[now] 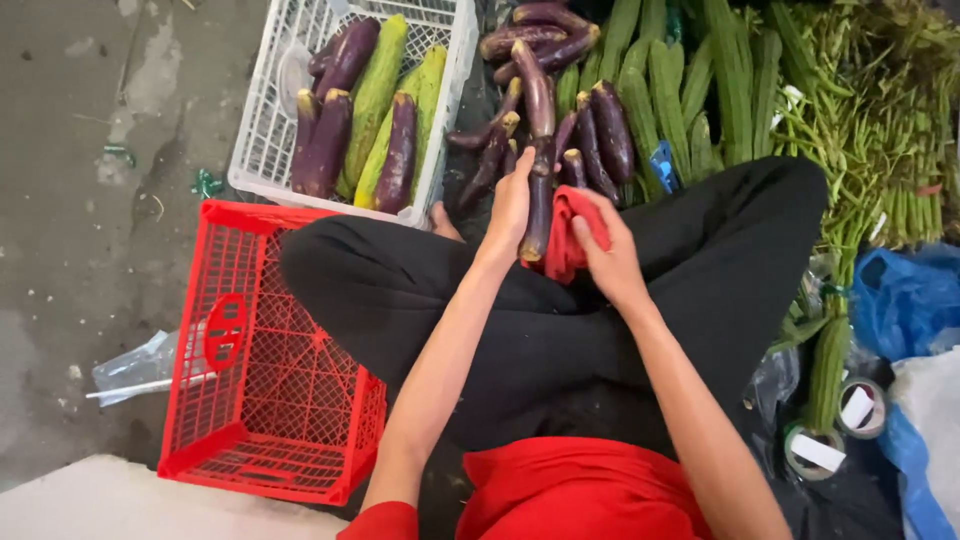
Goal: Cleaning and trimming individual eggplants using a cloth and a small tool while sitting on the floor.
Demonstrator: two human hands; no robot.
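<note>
Stained grey concrete floor [70, 200] lies at left, scattered with small litter — a pale raised slab [130, 505] edges the bottom corner. A red plastic crate [260, 390] and a white crate [270, 110] stand on it. Daylight is flat, soft — no hard shadows.

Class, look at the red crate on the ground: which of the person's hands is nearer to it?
Left. The left hand grips an eggplant on the side toward the red crate; the right hand, holding a red cloth, lies farther away.
</note>
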